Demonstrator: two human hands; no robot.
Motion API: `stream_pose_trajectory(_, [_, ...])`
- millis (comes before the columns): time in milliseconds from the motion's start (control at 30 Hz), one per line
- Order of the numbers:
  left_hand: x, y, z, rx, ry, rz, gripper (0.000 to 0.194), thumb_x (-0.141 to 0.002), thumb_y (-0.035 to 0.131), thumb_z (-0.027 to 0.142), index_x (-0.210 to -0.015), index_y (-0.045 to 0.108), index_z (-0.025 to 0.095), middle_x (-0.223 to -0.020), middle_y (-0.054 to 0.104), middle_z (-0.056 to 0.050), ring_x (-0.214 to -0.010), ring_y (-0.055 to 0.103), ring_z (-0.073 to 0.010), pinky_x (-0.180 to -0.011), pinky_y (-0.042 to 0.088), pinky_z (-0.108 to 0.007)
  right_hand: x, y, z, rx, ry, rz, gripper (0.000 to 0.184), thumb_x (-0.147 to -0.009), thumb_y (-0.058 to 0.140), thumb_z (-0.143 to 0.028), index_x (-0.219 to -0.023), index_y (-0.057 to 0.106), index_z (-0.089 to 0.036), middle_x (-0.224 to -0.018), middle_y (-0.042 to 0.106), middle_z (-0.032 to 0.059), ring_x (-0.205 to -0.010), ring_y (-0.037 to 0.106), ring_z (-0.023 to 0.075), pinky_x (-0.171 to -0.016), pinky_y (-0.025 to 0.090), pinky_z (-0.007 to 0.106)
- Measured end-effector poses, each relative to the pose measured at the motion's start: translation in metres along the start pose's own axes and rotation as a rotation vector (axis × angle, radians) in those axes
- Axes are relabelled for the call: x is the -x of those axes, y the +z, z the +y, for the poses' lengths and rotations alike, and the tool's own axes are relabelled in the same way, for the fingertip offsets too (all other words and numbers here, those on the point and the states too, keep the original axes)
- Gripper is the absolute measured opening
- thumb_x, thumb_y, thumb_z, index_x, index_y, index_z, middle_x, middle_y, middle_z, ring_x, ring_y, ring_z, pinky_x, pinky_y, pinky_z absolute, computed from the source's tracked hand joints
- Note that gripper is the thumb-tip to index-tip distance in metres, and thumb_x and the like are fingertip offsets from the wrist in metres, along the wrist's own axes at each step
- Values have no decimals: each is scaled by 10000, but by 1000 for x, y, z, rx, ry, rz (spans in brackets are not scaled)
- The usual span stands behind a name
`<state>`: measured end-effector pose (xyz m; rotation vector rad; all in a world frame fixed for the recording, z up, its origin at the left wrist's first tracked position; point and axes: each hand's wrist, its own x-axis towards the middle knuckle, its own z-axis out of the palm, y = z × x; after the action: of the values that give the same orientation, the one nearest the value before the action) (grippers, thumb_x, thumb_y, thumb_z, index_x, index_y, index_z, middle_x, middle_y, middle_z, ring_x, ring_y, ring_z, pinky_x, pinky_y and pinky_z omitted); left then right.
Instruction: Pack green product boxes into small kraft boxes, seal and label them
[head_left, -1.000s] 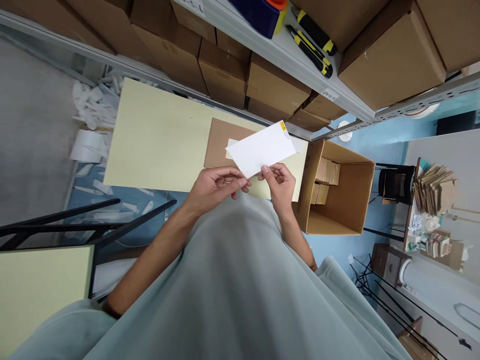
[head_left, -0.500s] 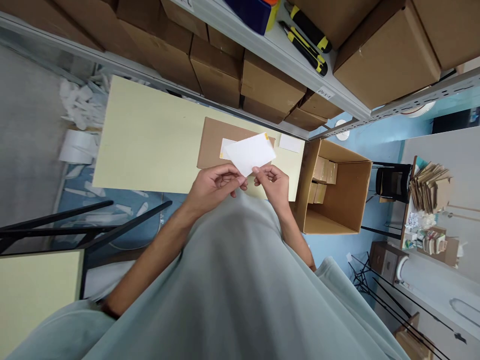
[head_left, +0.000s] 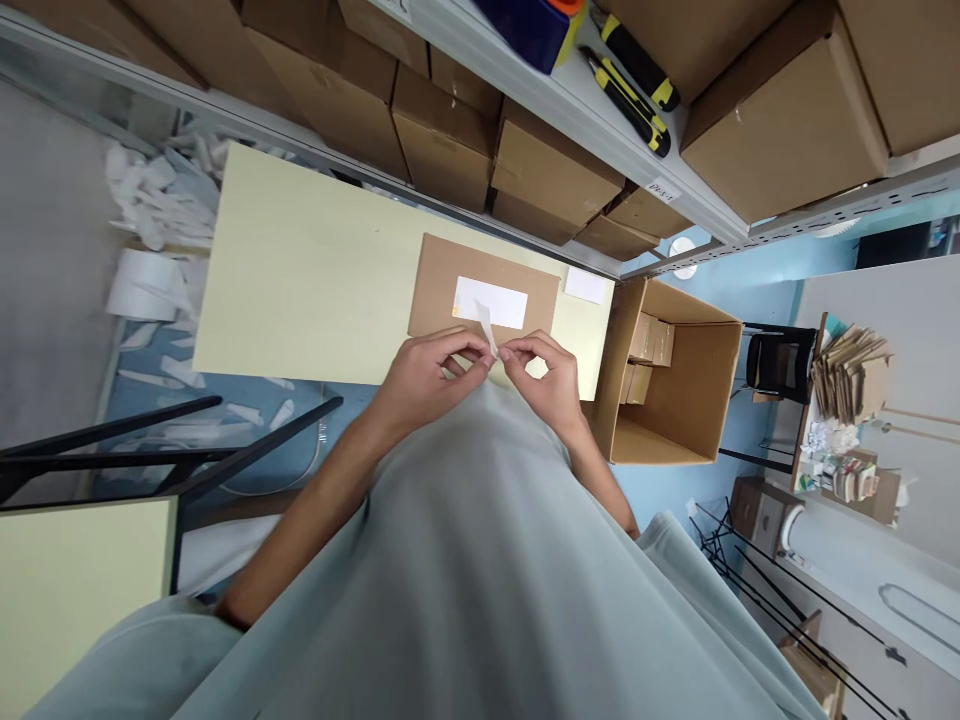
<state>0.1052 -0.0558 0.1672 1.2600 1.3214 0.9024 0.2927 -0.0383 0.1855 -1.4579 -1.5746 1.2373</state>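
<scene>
Both hands meet close to my body at the near edge of the pale yellow table (head_left: 315, 270). My left hand (head_left: 442, 368) pinches a white label sheet (head_left: 485, 318), which now stands nearly edge-on. The fingertips of my right hand (head_left: 544, 370) are pinched on the same sheet, close beside the left ones. Just beyond the fingers a flat brown cardboard piece (head_left: 442, 260) lies on the table. On it rests another white label (head_left: 502, 304) with a small orange mark at its left end.
A white card (head_left: 585, 285) lies at the table's right end. Right of it stands an open carton (head_left: 667, 420) with small boxes inside. Over the table's far side runs a shelf (head_left: 600, 120) with boxes and box cutters (head_left: 630, 100). White scraps (head_left: 161, 195) lie at left.
The white label sheet has turned from face-on to nearly edge-on between my fingers. This uncovers the label on the cardboard. My hands have drawn closer together.
</scene>
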Motion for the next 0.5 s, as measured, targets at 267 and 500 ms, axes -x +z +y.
stream_pose_trajectory(267, [0,-59,-41,-119,-77,85,136,-821,655,381,-812,701,254,-907,770,-28,-806,684,-192,-729,573,-274,-7,30,4,-53,165,64,231,-958,725,-466,-876,702,-251,-884,692,-18,-731,635,152,-780,565,320])
stream_pose_trajectory(500, [1,-150,-102,-285,-170,178,54,-799,667,247,-834,709,247,-944,792,-25,-888,739,-213,-794,551,-285,-6,55,5,-99,301,151,241,-880,731,-471,-869,676,-236,-772,672,-36,-628,647,153,-736,553,334])
